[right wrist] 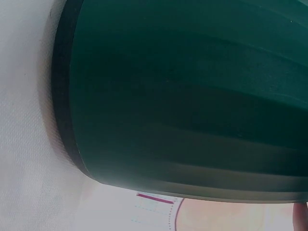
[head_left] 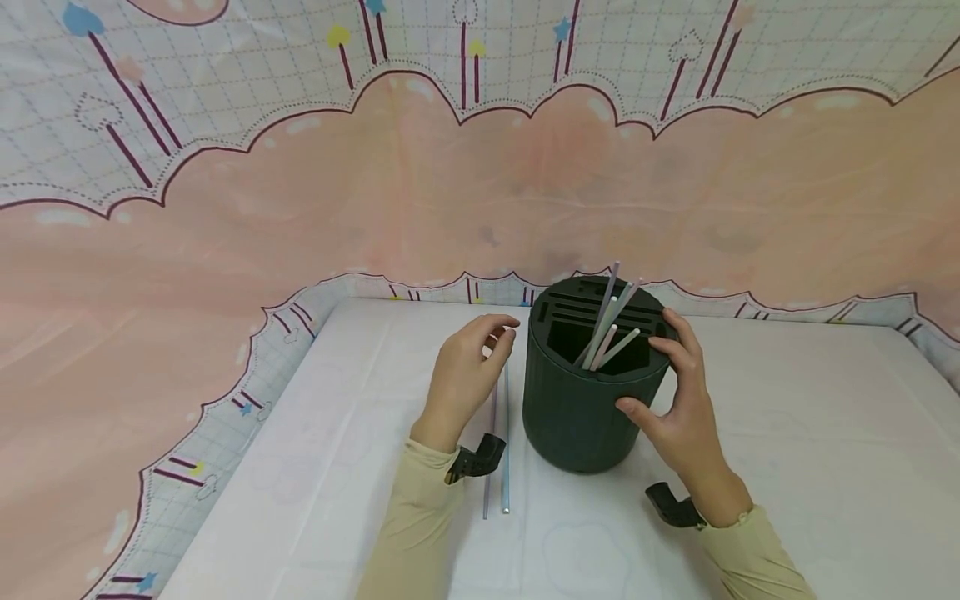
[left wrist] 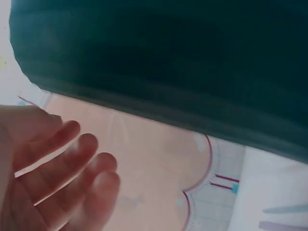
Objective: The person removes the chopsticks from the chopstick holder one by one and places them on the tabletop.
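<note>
A dark green round holder (head_left: 577,421), like a knife block with slots in its top, stands on the table in the head view. Several thin pale sticks (head_left: 602,337) lean out of its wide front opening. My right hand (head_left: 693,425) grips the holder at its upper right side, thumb on the front and fingers by the rim. To its left hovers my left hand (head_left: 467,375), fingers loosely bent and nothing between them. Under that wrist lie a blue stick (head_left: 506,475) and a purple stick (head_left: 487,498). The holder's wall (right wrist: 183,110) fills most of the right wrist view.
A white cloth (head_left: 352,400) covers the table. Behind and to the left hangs a peach curtain (head_left: 420,192) with a scalloped, printed border. Black wrist cameras (head_left: 480,457) sit on both forearms.
</note>
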The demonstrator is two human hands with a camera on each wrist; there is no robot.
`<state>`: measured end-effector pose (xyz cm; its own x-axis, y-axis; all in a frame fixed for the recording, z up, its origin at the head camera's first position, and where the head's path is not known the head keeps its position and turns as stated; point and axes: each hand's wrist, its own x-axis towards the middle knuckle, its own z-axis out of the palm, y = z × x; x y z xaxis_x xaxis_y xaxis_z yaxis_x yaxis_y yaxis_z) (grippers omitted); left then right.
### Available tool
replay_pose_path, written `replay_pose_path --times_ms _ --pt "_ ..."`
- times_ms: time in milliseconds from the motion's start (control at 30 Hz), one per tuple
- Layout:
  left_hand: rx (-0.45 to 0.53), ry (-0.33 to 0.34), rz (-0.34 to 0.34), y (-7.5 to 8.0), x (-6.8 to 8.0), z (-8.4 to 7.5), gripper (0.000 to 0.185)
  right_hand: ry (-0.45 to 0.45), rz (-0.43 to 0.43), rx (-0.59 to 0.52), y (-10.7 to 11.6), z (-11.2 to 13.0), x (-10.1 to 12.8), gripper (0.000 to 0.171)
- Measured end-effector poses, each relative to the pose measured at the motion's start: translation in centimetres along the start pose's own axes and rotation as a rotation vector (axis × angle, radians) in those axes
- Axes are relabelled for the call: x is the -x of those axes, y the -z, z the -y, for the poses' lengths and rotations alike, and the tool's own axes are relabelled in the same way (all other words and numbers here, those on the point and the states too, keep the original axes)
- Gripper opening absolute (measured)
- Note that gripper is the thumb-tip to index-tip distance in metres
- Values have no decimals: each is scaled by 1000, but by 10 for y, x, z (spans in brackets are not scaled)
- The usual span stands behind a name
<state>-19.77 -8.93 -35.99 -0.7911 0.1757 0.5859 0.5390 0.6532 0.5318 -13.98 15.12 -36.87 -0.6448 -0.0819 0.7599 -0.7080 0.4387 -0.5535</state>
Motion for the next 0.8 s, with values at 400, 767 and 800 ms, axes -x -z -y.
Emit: replay_pose_path --times_ms 400,767,800 --pt "63 -131 -91 8 -1 -24 19 -12 -7 9 -3 -22 7 79" --pt "44 -231 -73 9 -1 -43 22 3 -12 -7 -4 4 -2 77" --pt "46 -248 -64 8 -1 -46 24 4 -11 -4 -3 4 -2 77"
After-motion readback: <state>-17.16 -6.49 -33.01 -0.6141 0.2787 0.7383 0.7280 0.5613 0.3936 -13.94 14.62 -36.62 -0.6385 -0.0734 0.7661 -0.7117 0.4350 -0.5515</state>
